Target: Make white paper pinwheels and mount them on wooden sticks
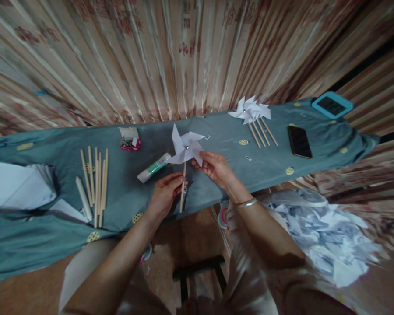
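Note:
A white paper pinwheel [188, 148] on a wooden stick [183, 197] is held up over the near side of the table, with a small pin at its centre. My left hand [166, 192] is closed around the stick just below the blades. With thumb and fingers, my right hand [216, 168] pinches the lower right blade. Just left of the pinwheel lies a green and white glue stick [154, 168]. Farther left stands an opened small red box [130, 142] with little metal pieces in it.
Finished pinwheels [249, 109] lie at the back right, near a phone [300, 141] and a blue-framed clock [332, 105]. On the left are several wooden sticks [100, 183], a white rod [83, 199] and stacked paper [16, 186]. A bag of paper scraps [328, 236] stands below right.

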Available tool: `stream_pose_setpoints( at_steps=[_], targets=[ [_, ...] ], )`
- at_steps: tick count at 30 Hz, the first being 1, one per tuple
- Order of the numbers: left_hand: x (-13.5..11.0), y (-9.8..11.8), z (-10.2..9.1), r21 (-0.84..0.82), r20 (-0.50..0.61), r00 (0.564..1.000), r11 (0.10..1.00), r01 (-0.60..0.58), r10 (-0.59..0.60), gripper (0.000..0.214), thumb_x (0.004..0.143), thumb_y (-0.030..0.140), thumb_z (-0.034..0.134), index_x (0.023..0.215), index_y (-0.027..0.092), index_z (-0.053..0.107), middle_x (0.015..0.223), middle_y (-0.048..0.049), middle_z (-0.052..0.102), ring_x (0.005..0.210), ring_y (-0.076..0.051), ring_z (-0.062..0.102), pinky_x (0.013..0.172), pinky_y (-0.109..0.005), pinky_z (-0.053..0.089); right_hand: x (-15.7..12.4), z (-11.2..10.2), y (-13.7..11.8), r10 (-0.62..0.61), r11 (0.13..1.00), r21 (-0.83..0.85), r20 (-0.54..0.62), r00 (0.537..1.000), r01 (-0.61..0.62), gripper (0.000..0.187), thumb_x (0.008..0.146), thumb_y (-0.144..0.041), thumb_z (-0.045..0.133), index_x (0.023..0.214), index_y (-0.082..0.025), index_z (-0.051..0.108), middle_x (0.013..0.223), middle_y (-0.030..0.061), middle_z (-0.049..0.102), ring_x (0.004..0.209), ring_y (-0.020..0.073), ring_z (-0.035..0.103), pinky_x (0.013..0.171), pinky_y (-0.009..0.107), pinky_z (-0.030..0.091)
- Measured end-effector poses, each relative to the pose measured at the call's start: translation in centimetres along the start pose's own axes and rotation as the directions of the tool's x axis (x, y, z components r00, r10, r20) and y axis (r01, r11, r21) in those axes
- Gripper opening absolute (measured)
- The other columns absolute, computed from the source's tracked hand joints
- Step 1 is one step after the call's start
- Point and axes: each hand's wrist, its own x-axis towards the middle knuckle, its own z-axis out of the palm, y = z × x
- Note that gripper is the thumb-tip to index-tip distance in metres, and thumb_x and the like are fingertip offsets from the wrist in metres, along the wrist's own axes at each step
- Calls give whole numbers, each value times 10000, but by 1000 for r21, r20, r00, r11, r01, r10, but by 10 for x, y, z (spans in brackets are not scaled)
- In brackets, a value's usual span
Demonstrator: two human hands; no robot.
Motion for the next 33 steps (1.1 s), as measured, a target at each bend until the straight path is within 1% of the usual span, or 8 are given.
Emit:
stream_pose_setpoints(
  at_steps=[8, 14, 18, 23, 26, 29, 31, 33],
  targets=[
    [1, -1, -2, -4, 2, 1000, 1000, 5, -5, 413, 436, 288, 930, 766, 130, 739, 664, -18, 718, 601, -102, 641, 631, -220, 513, -4, 4, 3, 12, 999, -45, 36, 999, -10, 337, 578, -453, 873, 689, -174, 719, 671, 13, 742, 541, 70, 620, 535, 151, 526],
    [1, -2, -2, 12, 3, 1000, 1000, -4, 4, 408, 450, 295, 923, 772, 131, 734, 665, -15, 714, 603, -99, 636, 633, -218, 505, -4, 7, 6, -1, 998, -60, 54, 999, 4, 387, 521, -499, 888, 638, -180, 703, 612, -10, 701, 526, 71, 600, 531, 165, 512],
    [2, -3, -3, 20, 22, 1000, 1000, -10, 10, 379, 478, 292, 913, 775, 138, 735, 676, -12, 711, 611, -98, 631, 645, -224, 507, -5, 10, 8, -15, 995, -100, 87, 996, 23, 397, 525, -532, 874, 640, -188, 712, 619, -10, 697, 539, 83, 600, 528, 185, 500],
    [1, -3, -2, 15, 22, 1000, 1000, -10, 10, 368, 481, 284, 912, 767, 137, 733, 682, -9, 712, 605, -92, 629, 638, -215, 507, -6, 12, 9, -30, 985, -166, 106, 994, 48, 460, 522, -605, 853, 644, -182, 718, 586, -14, 677, 557, 80, 604, 542, 175, 486],
    [0, 0, -1, 6, 11, 1000, 1000, -4, 4, 384, 466, 282, 917, 766, 132, 731, 674, -11, 711, 601, -93, 634, 636, -213, 512, -5, 6, 3, -48, 950, -302, 107, 993, 78, 525, 529, -695, 797, 597, -181, 713, 586, 2, 697, 529, 76, 587, 528, 181, 469],
    [-1, 4, 0, -4, -1, 1000, 1000, 5, -5, 406, 445, 282, 924, 765, 127, 730, 668, -11, 708, 597, -92, 635, 624, -207, 514, -3, -8, -9, -62, 888, -450, 71, 996, 88, 567, 544, -745, 751, 588, -181, 723, 585, 24, 712, 511, 85, 581, 517, 196, 452],
    [-1, 6, 0, 2, 0, 1000, 1000, 10, -10, 402, 452, 278, 923, 770, 125, 728, 671, -10, 706, 597, -91, 634, 618, -206, 513, -2, -19, -16, -113, 870, -481, 9, 994, 103, 591, 579, -766, 716, 594, -174, 723, 578, 36, 707, 514, 93, 581, 516, 205, 439],
    [-2, 7, 0, 10, 5, 1000, 1000, 10, -10, 387, 468, 272, 918, 771, 127, 726, 673, -11, 705, 597, -93, 634, 616, -209, 512, -1, -29, -20, -190, 865, -481, -49, 981, 143, 578, 629, -750, 701, 604, -173, 712, 580, 25, 695, 516, 93, 563, 520, 213, 421]
  ],
)
